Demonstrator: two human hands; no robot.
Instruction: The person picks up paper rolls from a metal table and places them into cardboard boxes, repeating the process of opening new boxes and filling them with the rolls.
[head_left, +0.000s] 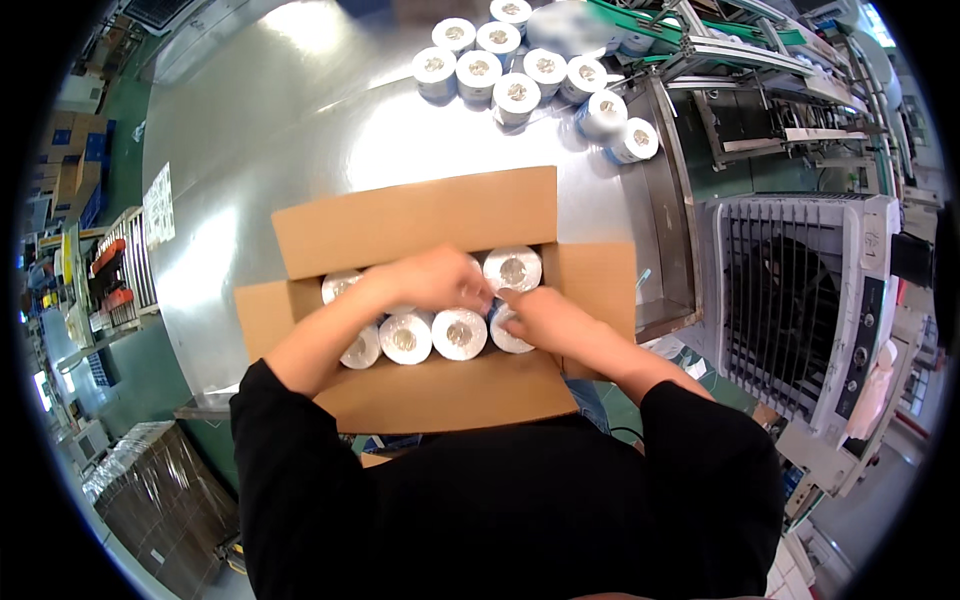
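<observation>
An open cardboard box point(420, 225) lies in front of me with its flaps folded outward. Two rows of white rolls point(460, 334), standing on end with their cores facing up, are inside it. My left hand point(440, 279) reaches over the far row, its fingers curled down between the rolls; whatever they grip is hidden. At the box's near right corner, my right hand point(545, 318) has its fingers closed on a white roll point(507, 330) with a blue side. Another roll point(512, 268) stands just beyond that hand, in the far right corner.
The box rests on a shiny metal table point(300, 130). Several more white rolls point(478, 70) stand at its far right, beside a conveyor with green rails point(660, 25). A grey slatted air cooler point(785, 300) is on the right. A film-wrapped carton stack point(160, 490) stands at lower left.
</observation>
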